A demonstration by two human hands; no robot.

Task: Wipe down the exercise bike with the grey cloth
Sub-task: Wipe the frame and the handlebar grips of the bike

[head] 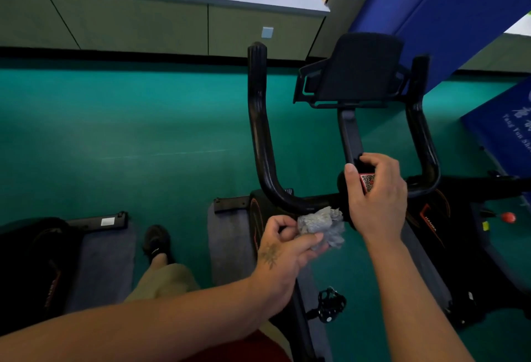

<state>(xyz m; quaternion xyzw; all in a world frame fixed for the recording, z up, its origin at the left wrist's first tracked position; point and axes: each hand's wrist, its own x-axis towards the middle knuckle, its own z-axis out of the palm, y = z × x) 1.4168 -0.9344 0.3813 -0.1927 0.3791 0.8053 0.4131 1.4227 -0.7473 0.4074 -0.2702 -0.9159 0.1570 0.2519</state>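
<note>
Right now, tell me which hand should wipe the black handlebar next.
Left: the left hand grips the crumpled grey cloth against the black handlebar. The right hand grips the stem, clothless.

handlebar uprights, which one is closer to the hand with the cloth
The left upright, the one ending in the bend just above the grey cloth held by the left hand. The right upright stands beyond the right hand, farther off.

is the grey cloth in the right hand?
No, the left hand pinches the crumpled grey cloth, while the right hand grips the bike's handlebar stem.
</note>
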